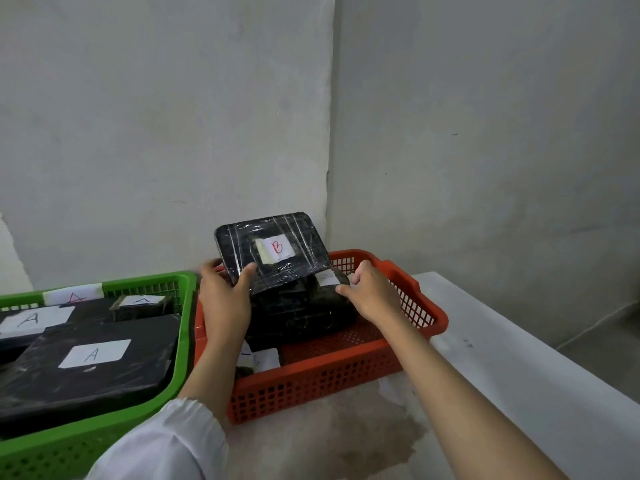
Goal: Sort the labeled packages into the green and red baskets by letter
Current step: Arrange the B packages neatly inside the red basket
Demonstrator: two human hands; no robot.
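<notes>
My left hand grips the near left corner of a black wrapped package with a white label marked B, thumb on top, holding it tilted above the red basket. Beneath it lie other black packages in the red basket. My right hand touches one of those packages with its fingertips, just right of the held one. The green basket on the left holds black packages with A labels.
Both baskets stand side by side on a white table set into a corner of grey walls. A stained patch marks the tabletop in front of the red basket. The table's right edge drops to the floor.
</notes>
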